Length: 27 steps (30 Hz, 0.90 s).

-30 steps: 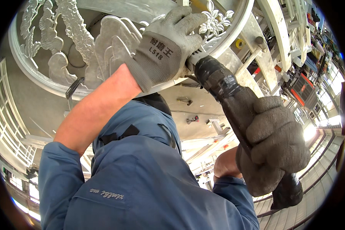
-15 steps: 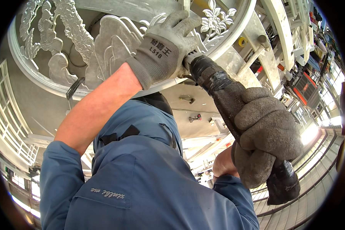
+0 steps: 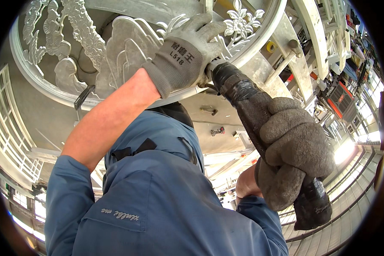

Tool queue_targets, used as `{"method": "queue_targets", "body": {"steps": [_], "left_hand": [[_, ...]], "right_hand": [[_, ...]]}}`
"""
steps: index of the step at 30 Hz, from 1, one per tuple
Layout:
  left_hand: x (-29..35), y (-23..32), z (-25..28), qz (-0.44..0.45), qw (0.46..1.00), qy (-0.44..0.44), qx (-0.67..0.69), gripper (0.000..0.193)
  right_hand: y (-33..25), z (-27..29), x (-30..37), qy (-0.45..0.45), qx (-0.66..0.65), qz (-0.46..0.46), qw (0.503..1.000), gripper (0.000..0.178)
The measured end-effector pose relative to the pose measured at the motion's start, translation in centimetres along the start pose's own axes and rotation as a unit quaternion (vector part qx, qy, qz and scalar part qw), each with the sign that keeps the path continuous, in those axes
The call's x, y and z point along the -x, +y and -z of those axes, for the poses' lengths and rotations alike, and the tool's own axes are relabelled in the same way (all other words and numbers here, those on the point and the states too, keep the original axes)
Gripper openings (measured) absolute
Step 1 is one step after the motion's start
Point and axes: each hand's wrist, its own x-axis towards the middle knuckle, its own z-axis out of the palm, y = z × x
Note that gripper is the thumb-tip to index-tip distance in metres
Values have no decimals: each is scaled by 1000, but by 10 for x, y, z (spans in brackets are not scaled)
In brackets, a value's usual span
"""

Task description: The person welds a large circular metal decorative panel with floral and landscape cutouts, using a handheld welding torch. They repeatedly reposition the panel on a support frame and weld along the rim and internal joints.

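A long hand-held power tool (image 3: 249, 100), its body wrapped in black tape and dark mesh, slants across the right side. My right hand (image 3: 296, 147), in a thick fuzzy grey-brown glove, is wrapped around its rear part. At the tool's silvery front end is my left hand (image 3: 190, 57), in a thin grey knit glove with its fingers bent; it grips that end, though the underside of the grip is hidden. Below this hand lies a large round silver metal frame (image 3: 30, 79) with cut-out relief work, including a flower (image 3: 239, 23) and a mountain shape (image 3: 126, 47).
A black-tipped rod (image 3: 83, 97) stands by the frame's near rim. On the floor lie a red-and-black cordless tool (image 3: 217, 131) and another small tool (image 3: 208, 111). Pale metal beams (image 3: 313, 36), a yellow tape roll (image 3: 270, 46) and a red-and-black machine (image 3: 342, 100) are at the right.
Both hands and the tool stay nearly where they were, with only a very slight shift. My right hand keeps its grip.
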Motion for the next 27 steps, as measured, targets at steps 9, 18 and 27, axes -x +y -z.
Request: {"method": "queue_targets", "body": {"steps": [9,18,27], "left_hand": [[-3,-1,-2,-15,1000,1,22,32],[-6,4,1,-26,999,-12,20,26],[-6,6,4,-24,1000,-2,7,29]], "right_hand": [[4,-11,3,63,9,30,998,31],[-7,-15,1,84,-10,-12,996,31],[-8,6,-5,-44,-27,-4,999,22]]}}
